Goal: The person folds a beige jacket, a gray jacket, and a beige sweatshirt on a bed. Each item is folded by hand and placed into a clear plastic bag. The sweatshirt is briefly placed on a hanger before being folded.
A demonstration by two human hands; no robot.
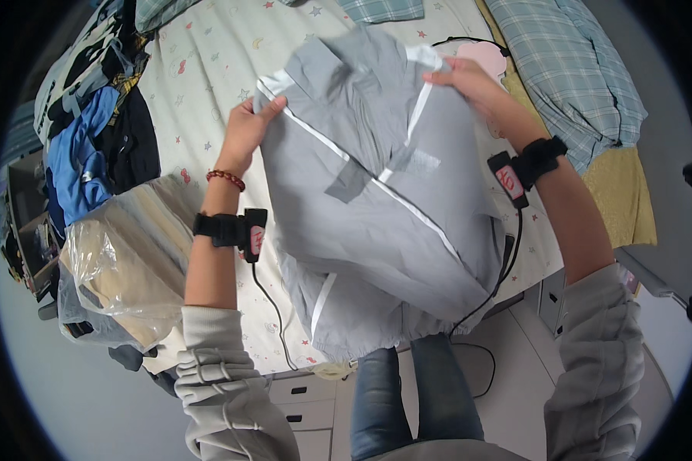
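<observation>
A grey jacket [317,225] with white piping and a collar at the far end hangs spread between my hands, its elastic hem near my legs. My left hand [248,129] grips its left shoulder, thumb on top of the piping. On the other side, my right hand [467,80] pinches the right shoulder beside a white panel. Part of the jacket lies over the bed's patterned sheet [202,75]. Each forearm bears a black strap with a small cabled device, and a red bead bracelet [226,180] circles my left wrist.
Piled clothes, among them a blue garment [81,155], lie at the left above a clear plastic bag [121,253] holding beige fabric. A plaid quilt [588,75] is at the upper right, near a pink item [487,56]. Drawers [300,392] stand below the bed's edge; black cables hang nearby.
</observation>
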